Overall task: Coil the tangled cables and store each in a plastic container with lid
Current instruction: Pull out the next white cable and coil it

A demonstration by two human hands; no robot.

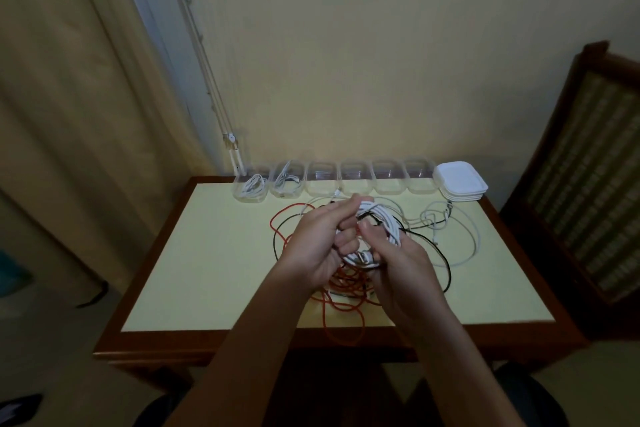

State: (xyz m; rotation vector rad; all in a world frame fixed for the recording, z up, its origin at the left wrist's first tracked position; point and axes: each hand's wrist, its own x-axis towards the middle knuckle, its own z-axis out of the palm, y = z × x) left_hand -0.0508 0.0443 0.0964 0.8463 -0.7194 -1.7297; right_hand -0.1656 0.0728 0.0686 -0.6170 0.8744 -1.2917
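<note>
Above the middle of the table, both hands hold a coiled white cable [379,218]. My left hand [320,241] grips the coil's left side, fingers curled round its loops. My right hand [403,267] holds the lower right part, thumb pinching near the plug. Beneath them lie tangled cables: an orange one [341,308], a black one [445,263] and a loose white one [465,236]. Several clear plastic containers [355,180] stand in a row at the table's far edge; the two leftmost [251,187] each contain a coiled white cable. A stack of white lids [460,182] sits at the row's right end.
The table [194,253] has a pale yellow top and a dark wood rim; the orange cable hangs over its front edge. A wooden chair [588,166] stands close on the right. A curtain [86,114] hangs at the left, the wall right behind the containers.
</note>
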